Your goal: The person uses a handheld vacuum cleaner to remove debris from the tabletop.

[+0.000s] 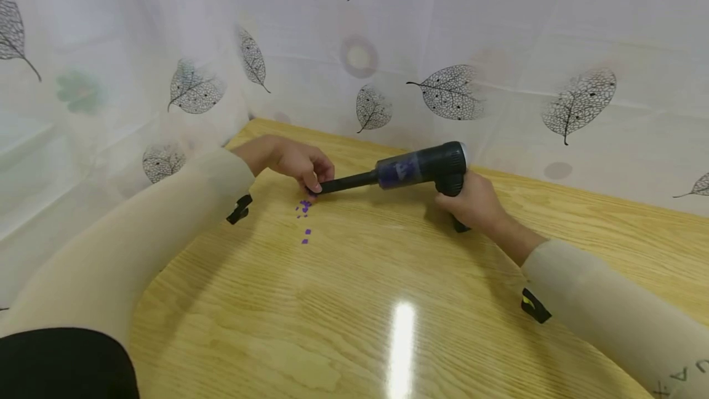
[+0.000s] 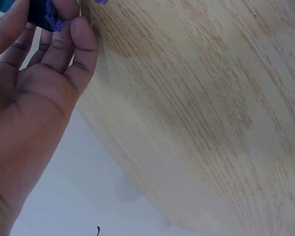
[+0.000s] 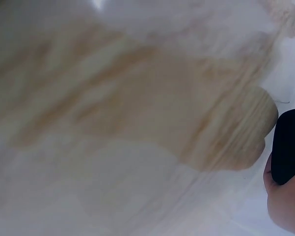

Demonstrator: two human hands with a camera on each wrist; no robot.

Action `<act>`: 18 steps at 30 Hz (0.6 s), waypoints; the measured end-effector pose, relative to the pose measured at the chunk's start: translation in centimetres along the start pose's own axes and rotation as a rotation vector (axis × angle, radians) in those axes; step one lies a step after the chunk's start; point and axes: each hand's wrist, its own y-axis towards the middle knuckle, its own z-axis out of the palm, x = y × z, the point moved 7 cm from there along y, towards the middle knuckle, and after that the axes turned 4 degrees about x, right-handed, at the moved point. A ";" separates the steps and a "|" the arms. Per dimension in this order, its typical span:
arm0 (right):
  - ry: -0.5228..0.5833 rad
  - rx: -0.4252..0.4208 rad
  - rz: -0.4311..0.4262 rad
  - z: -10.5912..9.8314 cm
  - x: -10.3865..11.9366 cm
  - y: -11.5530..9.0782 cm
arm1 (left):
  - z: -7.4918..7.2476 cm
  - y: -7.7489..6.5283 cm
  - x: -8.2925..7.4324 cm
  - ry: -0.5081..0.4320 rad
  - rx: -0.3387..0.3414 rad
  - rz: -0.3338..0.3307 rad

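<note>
A black handheld vacuum cleaner (image 1: 423, 165) is held above the wooden table, its slim nozzle (image 1: 349, 183) pointing left. Purple shows through its see-through chamber. My right hand (image 1: 477, 202) grips the handle; in the right wrist view only part of that hand (image 3: 287, 206) and the handle's black end (image 3: 288, 147) appear. At the nozzle's tip, my left hand (image 1: 296, 162) holds on with thumb and curled fingers. Purple bits (image 2: 53, 18) cluster at the dark nozzle mouth between those fingers in the left wrist view. More small purple pieces (image 1: 305, 208) lie on the table just below.
The wood-grain table (image 1: 354, 288) reaches back to a pale curtain (image 1: 310, 48) printed with dark leaves, which also hangs along the left side. A bright light reflection (image 1: 401, 350) shows on the tabletop near the front.
</note>
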 end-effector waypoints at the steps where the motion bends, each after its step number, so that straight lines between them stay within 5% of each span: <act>1: -0.005 -0.001 -0.002 0.0 0.0 0.0 | 0.0 0.1 0.0 0.010 0.000 0.000; 12: -0.010 -0.006 -0.006 0.0 0.2 0.0 | 0.5 0.9 -0.5 -0.076 0.010 0.046; 18: 0.000 -0.022 -0.013 -0.1 0.2 0.0 | 0.3 0.9 -0.2 -0.034 0.019 0.018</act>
